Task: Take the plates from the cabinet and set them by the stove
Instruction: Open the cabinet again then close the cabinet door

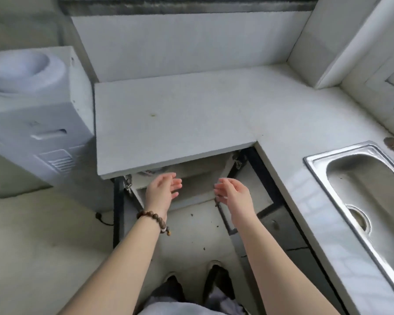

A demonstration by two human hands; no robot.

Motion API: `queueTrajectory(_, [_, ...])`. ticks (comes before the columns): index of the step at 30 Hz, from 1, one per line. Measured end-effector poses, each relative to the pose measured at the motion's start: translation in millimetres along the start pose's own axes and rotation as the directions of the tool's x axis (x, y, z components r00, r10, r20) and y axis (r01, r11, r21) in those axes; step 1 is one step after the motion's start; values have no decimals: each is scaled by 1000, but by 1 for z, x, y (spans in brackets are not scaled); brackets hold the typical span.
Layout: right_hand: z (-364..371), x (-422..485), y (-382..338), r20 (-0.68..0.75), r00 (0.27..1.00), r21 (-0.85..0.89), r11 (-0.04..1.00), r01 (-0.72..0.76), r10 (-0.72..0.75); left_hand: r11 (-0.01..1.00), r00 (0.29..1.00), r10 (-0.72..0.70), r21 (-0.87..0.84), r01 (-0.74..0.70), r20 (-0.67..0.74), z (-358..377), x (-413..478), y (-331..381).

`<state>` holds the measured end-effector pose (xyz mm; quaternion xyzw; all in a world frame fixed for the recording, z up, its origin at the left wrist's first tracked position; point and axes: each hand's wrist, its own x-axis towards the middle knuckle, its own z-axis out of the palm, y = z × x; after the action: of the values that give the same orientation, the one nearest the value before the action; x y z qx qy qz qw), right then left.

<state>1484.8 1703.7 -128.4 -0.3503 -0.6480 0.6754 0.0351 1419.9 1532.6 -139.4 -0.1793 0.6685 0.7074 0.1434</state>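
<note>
Below the white counter (175, 123) a cabinet (198, 178) stands with both doors swung open. Its inside is pale and mostly hidden under the counter's edge; a curved rim that may be a plate (151, 172) peeks out at the top left. My left hand (163, 189), with a bead bracelet on the wrist, and my right hand (233, 193) are held in front of the opening, palms facing each other, fingers apart, holding nothing. No stove is in view.
A white water dispenser (37, 110) stands left of the counter. A steel sink (369, 189) is set in the counter at the right. The open cabinet doors (259, 189) flank my arms. My feet (191, 283) are on the pale floor below.
</note>
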Motion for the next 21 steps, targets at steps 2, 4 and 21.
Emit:
queueTrajectory(2, [15,13,-6,104,995,-44,999,-1,5,999,996,9,-48,-13,-92,-12,2,3])
queueTrajectory(4, [29,24,-13,189,982,-91,996,13,5,993,983,20,-112,-41,-184,-24,2,4])
queueTrajectory(21, [118,34,-5,555,829,-261,961,92,71,903,809,-429,-190,385,-401,-144,-23,-51])
